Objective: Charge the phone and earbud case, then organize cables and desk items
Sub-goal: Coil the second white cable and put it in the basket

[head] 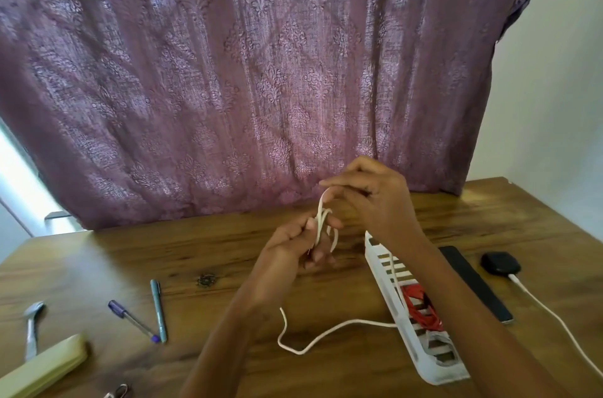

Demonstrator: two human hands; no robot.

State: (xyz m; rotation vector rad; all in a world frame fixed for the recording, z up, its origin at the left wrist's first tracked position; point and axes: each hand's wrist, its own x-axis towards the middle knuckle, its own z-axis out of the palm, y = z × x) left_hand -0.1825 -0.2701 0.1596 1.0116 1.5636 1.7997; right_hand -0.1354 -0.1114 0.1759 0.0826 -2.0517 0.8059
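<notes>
Here, the left grip (293,244) curls round loops of white cable (319,224) above the tabletop (228,267); the right grip (375,198) pinches the top loop. Slack trails to the white basket (385,277), with the phone (473,283) and earbud case (501,263) lying just right.

Your cable (368,322) is white; basket (437,376) white, red bundle (421,306) inside. Both black: phone (473,283), earbud case (499,262). The curtain (244,71) is mauve, damask pattern. Brown wood-grain table (130,251). One purple-capped pen (130,319), one teal pen (159,309).
</notes>
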